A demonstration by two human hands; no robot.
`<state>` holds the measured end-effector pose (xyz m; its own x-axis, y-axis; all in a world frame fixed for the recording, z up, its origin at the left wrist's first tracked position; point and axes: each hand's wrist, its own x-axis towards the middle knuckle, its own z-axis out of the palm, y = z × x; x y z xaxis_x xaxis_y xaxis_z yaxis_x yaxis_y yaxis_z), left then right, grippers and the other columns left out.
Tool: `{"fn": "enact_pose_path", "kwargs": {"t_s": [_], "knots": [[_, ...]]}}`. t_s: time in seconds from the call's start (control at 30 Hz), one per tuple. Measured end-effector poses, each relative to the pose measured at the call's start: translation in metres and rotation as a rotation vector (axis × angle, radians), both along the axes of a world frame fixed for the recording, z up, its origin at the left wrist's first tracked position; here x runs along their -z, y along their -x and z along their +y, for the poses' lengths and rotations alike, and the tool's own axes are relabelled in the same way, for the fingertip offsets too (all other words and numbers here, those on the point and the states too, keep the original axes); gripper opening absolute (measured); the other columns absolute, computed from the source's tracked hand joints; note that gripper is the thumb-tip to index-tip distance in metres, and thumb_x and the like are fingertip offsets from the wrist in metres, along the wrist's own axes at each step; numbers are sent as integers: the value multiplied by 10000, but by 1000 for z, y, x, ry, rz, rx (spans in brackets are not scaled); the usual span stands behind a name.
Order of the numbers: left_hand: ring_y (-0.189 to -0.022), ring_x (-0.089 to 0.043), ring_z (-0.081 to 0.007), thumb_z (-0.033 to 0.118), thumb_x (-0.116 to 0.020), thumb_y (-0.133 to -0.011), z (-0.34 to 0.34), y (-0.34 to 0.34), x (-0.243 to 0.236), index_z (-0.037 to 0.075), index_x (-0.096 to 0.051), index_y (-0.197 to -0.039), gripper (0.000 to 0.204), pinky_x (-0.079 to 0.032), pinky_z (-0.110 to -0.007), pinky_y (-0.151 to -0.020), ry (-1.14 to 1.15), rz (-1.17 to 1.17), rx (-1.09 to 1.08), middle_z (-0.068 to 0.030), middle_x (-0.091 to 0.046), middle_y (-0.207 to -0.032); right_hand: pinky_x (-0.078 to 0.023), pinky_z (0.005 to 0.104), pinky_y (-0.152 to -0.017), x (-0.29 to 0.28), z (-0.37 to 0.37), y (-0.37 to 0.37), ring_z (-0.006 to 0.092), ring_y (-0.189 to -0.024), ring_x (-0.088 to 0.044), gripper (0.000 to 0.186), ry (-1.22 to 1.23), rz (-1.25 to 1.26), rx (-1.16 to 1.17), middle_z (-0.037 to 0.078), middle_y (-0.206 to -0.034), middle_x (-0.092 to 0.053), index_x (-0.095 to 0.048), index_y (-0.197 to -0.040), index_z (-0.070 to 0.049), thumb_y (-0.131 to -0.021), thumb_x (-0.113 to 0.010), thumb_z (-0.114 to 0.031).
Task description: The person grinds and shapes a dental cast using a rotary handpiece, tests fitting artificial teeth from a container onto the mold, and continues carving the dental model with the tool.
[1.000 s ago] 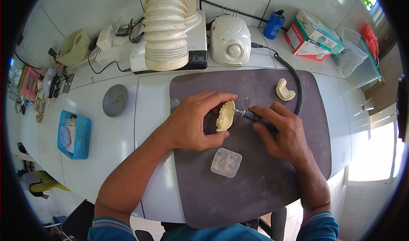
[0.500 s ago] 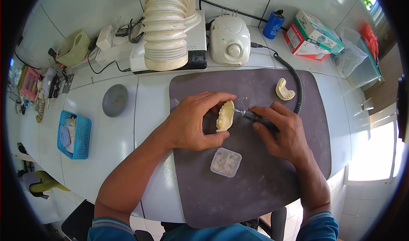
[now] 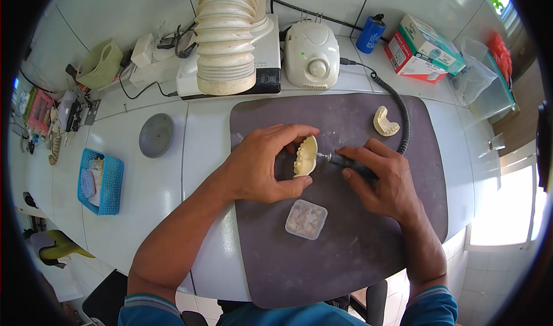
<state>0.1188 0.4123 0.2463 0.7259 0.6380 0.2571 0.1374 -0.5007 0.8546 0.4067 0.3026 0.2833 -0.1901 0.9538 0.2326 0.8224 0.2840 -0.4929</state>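
Observation:
My left hand [image 3: 259, 163] is closed on a cream plaster dental cast [image 3: 305, 156], gripped between the thumb at its lower end and the fingers at its upper end. The row of teeth faces left, toward my palm. My right hand [image 3: 380, 175] grips a dark rotary handpiece [image 3: 352, 163] like a pen, its metal bit pointing left at the cast's right edge. Tip and cast look to be touching or nearly so. Below my left hand sits a small clear square box [image 3: 306, 219] of pale pinkish pieces. A second dental cast [image 3: 386, 122] lies up and to the right.
A dark mat [image 3: 345, 262] covers the work area. The coiled cord [image 3: 405, 116] runs from the handpiece to a white control unit [image 3: 311, 55]. Beside that unit hangs a ribbed suction hose [image 3: 227, 44]. A grey dish [image 3: 156, 136] and blue basket [image 3: 109, 183] stand left; boxes [image 3: 423, 48] are stacked back right.
The cast has tilted slightly in my left hand, showing a little more of its face. The handpiece tip sits slightly lower against its edge. Both hands are otherwise nearly still.

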Motion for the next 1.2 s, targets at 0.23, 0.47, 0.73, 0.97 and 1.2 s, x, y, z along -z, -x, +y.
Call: {"fn": "enact_pose_path", "kwargs": {"t_s": [0.23, 0.47, 0.73, 0.97, 1.2], "knots": [[-1130, -816, -358, 250, -959, -842, 2, 0, 1, 14, -701, -1557, 795, -656, -457, -1042, -34, -14, 15, -211, -804, -1281, -572, 473, -697, 1, 0, 0, 322, -764, -731, 344, -4, -6, 2, 84, -925, -679, -885, -1327, -166, -984, -899, -194], [-1117, -797, -359, 253, -958, -839, 0, 0, -1, 16, -703, -1551, 792, -652, -452, -1024, -59, 6, 10, -205, -803, -1284, -572, 472, -698, 2, 0, 0, 317, -764, -729, 348, -3, -11, 18, 80, -926, -682, -885, -1330, -167, -984, -900, -195], [-1130, -778, -369, 265, -949, -829, 0, -1, 0, 22, -711, -1541, 789, -636, -458, -1024, -72, -7, 11, -190, -800, -1284, -578, 475, -705, 1, 0, 0, 314, -769, -734, 345, -3, -5, 2, 77, -927, -684, -891, -1334, -171, -990, -900, -202], [-1090, -778, -367, 260, -953, -829, 0, -2, -1, 25, -718, -1531, 776, -635, -458, -993, -72, -6, 9, -185, -793, -1257, -572, 480, -701, 1, 0, -1, 317, -769, -732, 350, 5, -34, -12, 79, -922, -680, -896, -1333, -174, -984, -906, -204], [-1064, -779, -360, 258, -960, -826, 1, -2, 0, 18, -723, -1519, 771, -638, -449, -973, -89, -10, 4, -183, -792, -1242, -570, 481, -697, 3, 0, 0, 313, -764, -729, 354, -16, -23, 2, 77, -914, -674, -896, -1331, -175, -978, -908, -200]]}}
